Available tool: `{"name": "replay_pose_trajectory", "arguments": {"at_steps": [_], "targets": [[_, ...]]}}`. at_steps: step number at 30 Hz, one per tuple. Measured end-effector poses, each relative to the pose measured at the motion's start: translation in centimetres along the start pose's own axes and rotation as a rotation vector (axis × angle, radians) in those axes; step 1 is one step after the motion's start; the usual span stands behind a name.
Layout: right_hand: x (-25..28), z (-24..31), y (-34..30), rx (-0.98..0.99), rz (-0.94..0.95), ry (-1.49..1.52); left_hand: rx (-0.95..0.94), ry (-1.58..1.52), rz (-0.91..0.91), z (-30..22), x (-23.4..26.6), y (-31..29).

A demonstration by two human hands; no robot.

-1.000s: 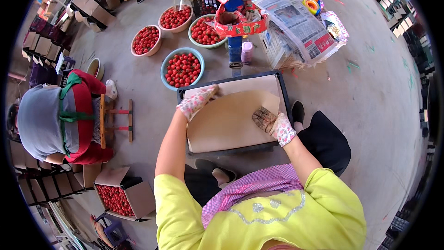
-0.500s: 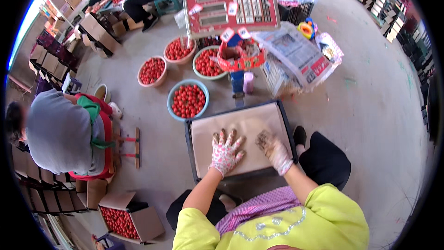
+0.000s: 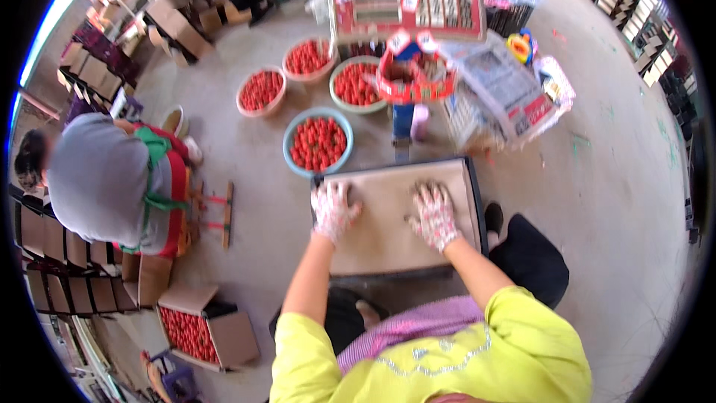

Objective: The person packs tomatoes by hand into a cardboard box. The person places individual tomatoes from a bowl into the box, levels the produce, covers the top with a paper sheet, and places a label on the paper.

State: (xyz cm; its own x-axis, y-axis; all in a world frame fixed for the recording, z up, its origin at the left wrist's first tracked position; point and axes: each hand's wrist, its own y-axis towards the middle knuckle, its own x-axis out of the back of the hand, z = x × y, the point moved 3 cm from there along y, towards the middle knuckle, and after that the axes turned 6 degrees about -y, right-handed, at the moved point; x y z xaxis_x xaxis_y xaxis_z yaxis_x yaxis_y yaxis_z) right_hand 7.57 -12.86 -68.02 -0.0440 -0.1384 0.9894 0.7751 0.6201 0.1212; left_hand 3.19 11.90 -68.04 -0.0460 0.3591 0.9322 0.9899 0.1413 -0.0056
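A black crate [image 3: 477,205] sits in front of me, lined with a sheet of brown paper [image 3: 384,227]. My left hand [image 3: 335,213], in a white glove with a pink-red pattern, lies flat on the paper's far left corner with its fingers spread. On the right half, my right hand [image 3: 434,216] rests palm down in a matching glove, fingers apart and fingertips soiled. Neither hand holds anything. Just beyond the crate rises a scale with a red display panel [image 3: 406,30], and a red container [image 3: 414,93] hangs at its post.
Beyond the crate stand a blue basin [image 3: 350,151] and several pink and green basins, all with small red tomatoes. Newspaper [image 3: 500,89] covers a crate at the far right. A person [image 3: 104,179] sits at left, near a tomato carton [image 3: 235,339]. Others sit far back.
My left hand has slid left and away from me to the paper's corner. My right hand has moved slightly farther off and spread its fingers flat. The view has shifted.
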Motion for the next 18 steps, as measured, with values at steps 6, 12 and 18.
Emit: {"name": "replay_pose_trajectory", "arguments": {"at_steps": [6, 12, 18], "targets": [[-0.2, -0.5, -0.6, -0.011, -0.001, 0.046, 0.066, -0.092, 0.364, -1.1, 1.5, 3.0], [-0.1, -0.9, -0.5, -0.111, 0.041, -0.075, -0.046, -0.102, 0.097, -1.2, 0.0, 2.6], [0.7, 0.6, 0.3, 0.021, 0.068, -0.024, -0.13, 0.072, 0.072, -0.8, -0.5, 2.8]]}}
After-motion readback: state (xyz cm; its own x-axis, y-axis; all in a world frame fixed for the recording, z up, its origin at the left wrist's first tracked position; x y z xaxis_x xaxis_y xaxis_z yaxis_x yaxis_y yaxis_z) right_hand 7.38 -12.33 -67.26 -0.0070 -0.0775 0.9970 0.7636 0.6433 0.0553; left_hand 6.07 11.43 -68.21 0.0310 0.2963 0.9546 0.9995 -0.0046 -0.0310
